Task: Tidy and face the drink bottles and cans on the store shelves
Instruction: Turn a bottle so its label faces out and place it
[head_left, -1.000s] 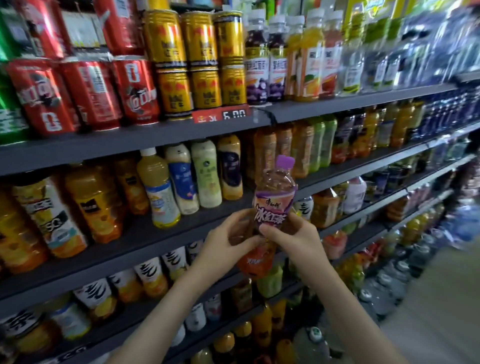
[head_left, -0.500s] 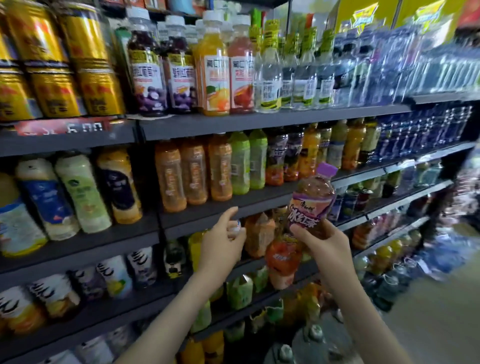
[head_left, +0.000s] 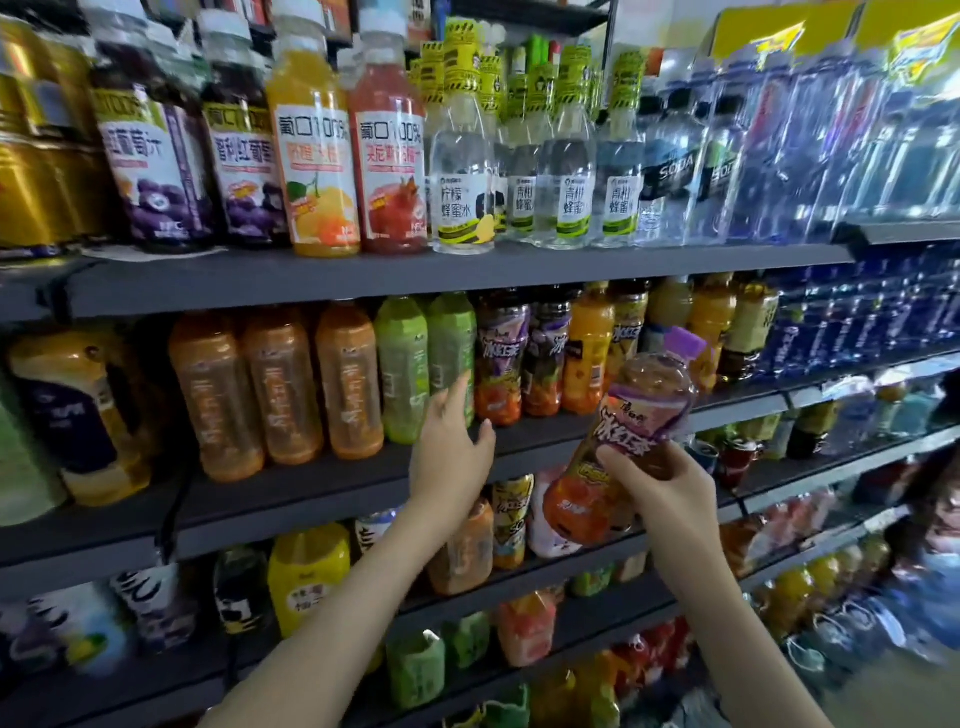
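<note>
My right hand (head_left: 662, 486) grips an iced-tea bottle (head_left: 636, 415) with a purple cap and purple label, tilted right, in front of the second shelf (head_left: 332, 480). On that shelf stand two matching purple-label bottles (head_left: 501, 364), beside green bottles (head_left: 423, 364) and orange bottles (head_left: 283, 384). My left hand (head_left: 449, 449) is empty, fingers spread, reaching up at the shelf edge just below a green bottle and the purple-label ones.
The top shelf (head_left: 415, 273) holds juice bottles (head_left: 314, 156), clear honey-water bottles (head_left: 566, 156) and gold cans (head_left: 36, 140). Lower shelves carry several mixed bottles. Blue bottles (head_left: 852, 312) fill the right. A person in a mask (head_left: 940, 540) is at the far right.
The view has shifted right along the shelves. My left hand let go of the bottle and rose toward the second shelf; my right hand carries the bottle alone, moved up and right.
</note>
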